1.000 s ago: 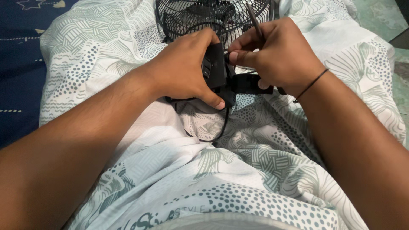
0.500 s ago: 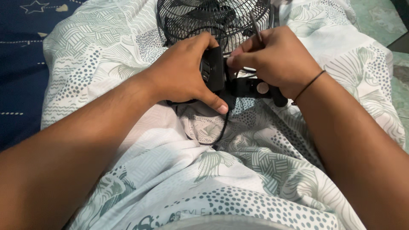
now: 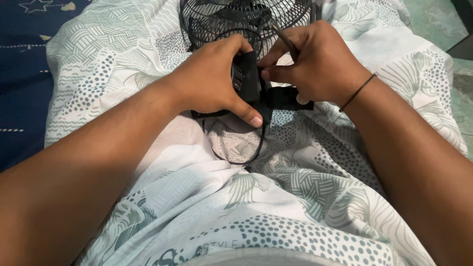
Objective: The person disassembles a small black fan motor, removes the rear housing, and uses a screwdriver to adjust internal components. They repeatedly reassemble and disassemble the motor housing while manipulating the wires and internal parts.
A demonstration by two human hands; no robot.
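Note:
A small black fan (image 3: 246,19) with a round wire grille lies on a white blanket with grey-green leaf and dot patterns (image 3: 305,197). My left hand (image 3: 212,81) grips the fan's black base block (image 3: 249,79), thumb pressed along its lower edge. My right hand (image 3: 315,64) holds a thin dark rod-like tool (image 3: 282,35) between its fingers, the tip pointing into the grille near the base, and rests on a black bracket (image 3: 286,97) of the base. A thin black band circles my right wrist. A black cord (image 3: 251,152) loops below the base.
A dark blue cloth with pale stars (image 3: 22,74) lies at the left. A greenish floor (image 3: 438,22) shows at the upper right, past the blanket's edge.
Both hands hold nearly the same grip on the fan. The view has shifted slightly; my right hand and the tool sit a little lower against the base.

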